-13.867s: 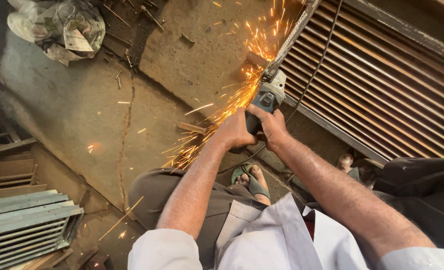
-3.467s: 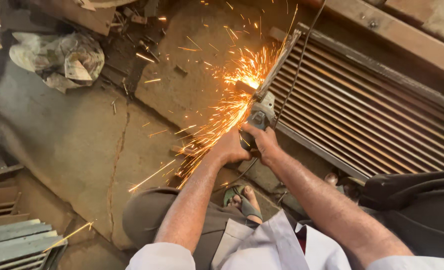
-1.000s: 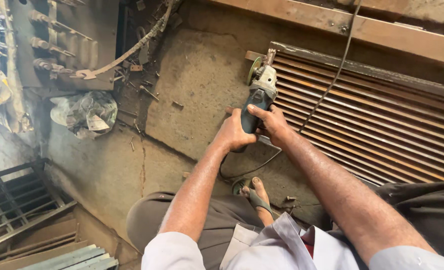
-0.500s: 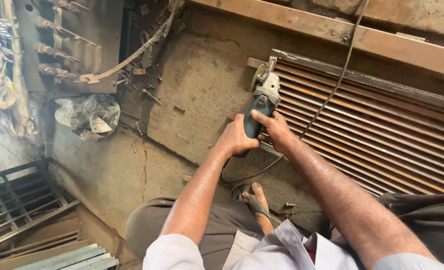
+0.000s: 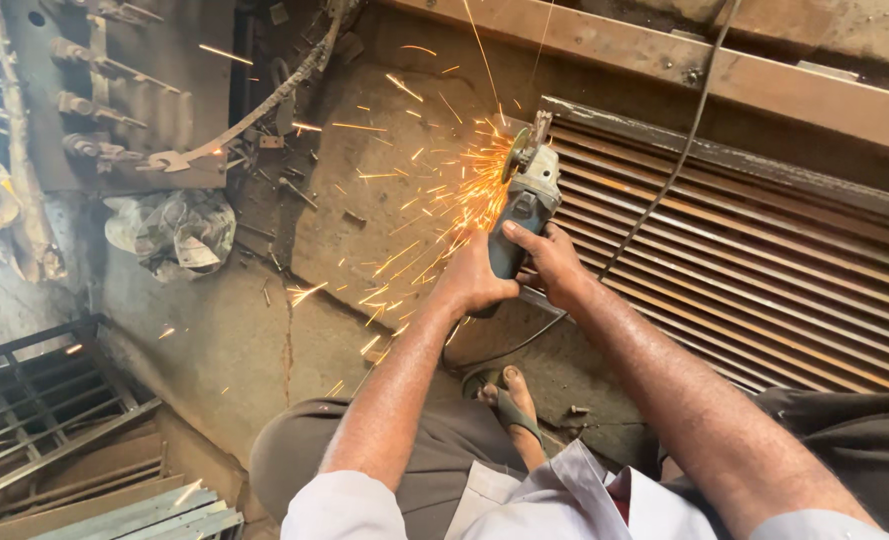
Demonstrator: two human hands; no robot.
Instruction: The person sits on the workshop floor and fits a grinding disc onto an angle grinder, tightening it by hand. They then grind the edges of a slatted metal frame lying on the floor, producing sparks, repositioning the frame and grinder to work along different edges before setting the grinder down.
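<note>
Both my hands grip a grey-green angle grinder (image 5: 527, 195). My left hand (image 5: 474, 280) wraps its body from the left, my right hand (image 5: 549, 262) from the right. The disc touches the near-left corner of a rusty slatted metal grille (image 5: 754, 250) lying on the concrete floor. Orange sparks (image 5: 434, 210) fly from the disc to the left and toward me. The grinder's black cable (image 5: 679, 150) runs up across the grille. My sandalled foot (image 5: 509, 405) rests on the floor below my hands.
A long rusty steel beam (image 5: 764, 80) lies beyond the grille. A crumpled cloth bundle (image 5: 174, 230) and scattered bolts sit on the floor at left, under a steel plate with studs (image 5: 114, 90). Metal grille frames (image 5: 44, 400) are stacked at lower left.
Half a second ago the grinder was off the metal with no sparks; now its disc touches the grille corner and sparks spray leftward. My hands have shifted slightly.
</note>
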